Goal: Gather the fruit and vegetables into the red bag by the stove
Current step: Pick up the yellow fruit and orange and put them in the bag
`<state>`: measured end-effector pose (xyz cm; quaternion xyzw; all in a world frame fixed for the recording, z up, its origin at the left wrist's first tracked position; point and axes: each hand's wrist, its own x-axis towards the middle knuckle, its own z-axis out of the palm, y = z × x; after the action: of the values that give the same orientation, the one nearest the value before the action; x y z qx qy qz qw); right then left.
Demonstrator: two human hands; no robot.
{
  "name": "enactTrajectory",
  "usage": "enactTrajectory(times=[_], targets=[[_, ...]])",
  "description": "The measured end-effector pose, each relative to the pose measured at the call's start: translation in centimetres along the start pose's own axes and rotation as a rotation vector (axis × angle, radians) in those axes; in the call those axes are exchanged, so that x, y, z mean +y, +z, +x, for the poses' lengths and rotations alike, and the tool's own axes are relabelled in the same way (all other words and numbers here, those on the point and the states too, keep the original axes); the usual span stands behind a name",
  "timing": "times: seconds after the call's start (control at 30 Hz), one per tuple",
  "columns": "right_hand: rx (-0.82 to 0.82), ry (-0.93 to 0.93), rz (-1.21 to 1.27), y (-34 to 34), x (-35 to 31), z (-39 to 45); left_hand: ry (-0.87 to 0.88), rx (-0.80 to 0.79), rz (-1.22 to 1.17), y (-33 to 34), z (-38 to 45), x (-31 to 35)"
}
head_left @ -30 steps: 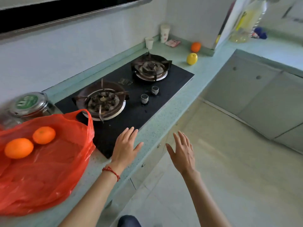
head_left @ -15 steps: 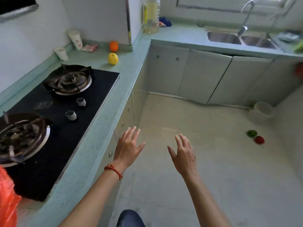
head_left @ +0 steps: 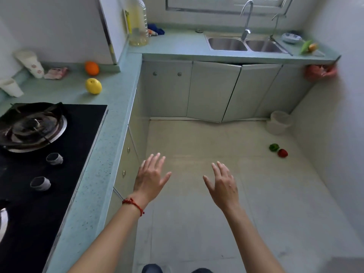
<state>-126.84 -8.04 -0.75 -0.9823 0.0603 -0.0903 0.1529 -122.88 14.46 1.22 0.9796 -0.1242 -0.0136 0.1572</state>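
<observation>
My left hand [head_left: 150,177] and my right hand [head_left: 222,183] hover over the floor with fingers spread, both holding nothing. An orange [head_left: 92,68] and a yellow fruit [head_left: 93,86] lie on the green counter [head_left: 118,91] beyond the stove [head_left: 49,154]. On the floor at the right lie a green pepper [head_left: 274,147] and a red pepper [head_left: 282,153], side by side. A green and yellow vegetable [head_left: 308,47] rests to the right of the sink [head_left: 246,44]. The red bag is out of view.
A large oil bottle [head_left: 137,22] stands at the counter corner. Paper cups [head_left: 29,63] and a wrapper lie by the wall. A white bin [head_left: 278,123] sits in the floor's far right corner. A reddish bag [head_left: 318,71] hangs under the counter's right end.
My view has swung right, away from the red bag and left burner, toward the sink and floor. Both hands stay open in front of me, off the counter edge.
</observation>
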Motion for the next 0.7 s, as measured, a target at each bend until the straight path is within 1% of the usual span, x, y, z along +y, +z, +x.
enactTrajectory(times=[0.2,0.33,0.6,0.7], targets=[[0.010,0.015,0.001,1.5,0.0,4.9,0.005,0.002,0.001,0.0,5.1,-1.3],[-0.002,0.000,0.009,3.1,0.6,9.5,-0.002,-0.028,0.026,0.8,9.8,-1.9],[-0.063,-0.045,0.023,4.6,2.8,22.8,-0.091,-0.028,0.026,1.2,21.7,-1.7],[-0.043,-0.098,0.010,4.0,3.7,28.0,-0.109,-0.009,0.024,0.7,26.2,-0.9]])
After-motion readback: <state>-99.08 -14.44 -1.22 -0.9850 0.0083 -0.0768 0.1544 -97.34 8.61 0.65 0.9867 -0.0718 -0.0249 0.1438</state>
